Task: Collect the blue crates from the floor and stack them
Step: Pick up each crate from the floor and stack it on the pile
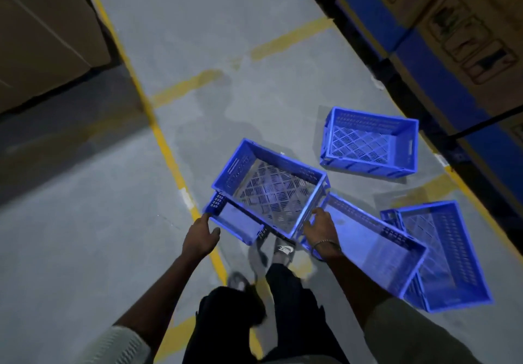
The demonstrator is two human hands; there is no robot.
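Head view: centre of frame, blue perforated plastic crate [268, 191] sits skewed atop a lower blue crate [235, 219]; left hand [199, 236] at lower crate's near-left corner, fingers loosely curled, grip unclear; right hand [321, 228] fingers hooked on top crate's right rim. More blue crates: one at right [370, 140], two overlapping lower right [444, 253], all on grey concrete floor [85, 222]. Prob light, stiff, mesh-walled; take by rim or handle slots, 2 hands.

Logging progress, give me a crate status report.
Left hand on lower crate; right hand on top crate. Three more crates on floor. Feet close beneath.
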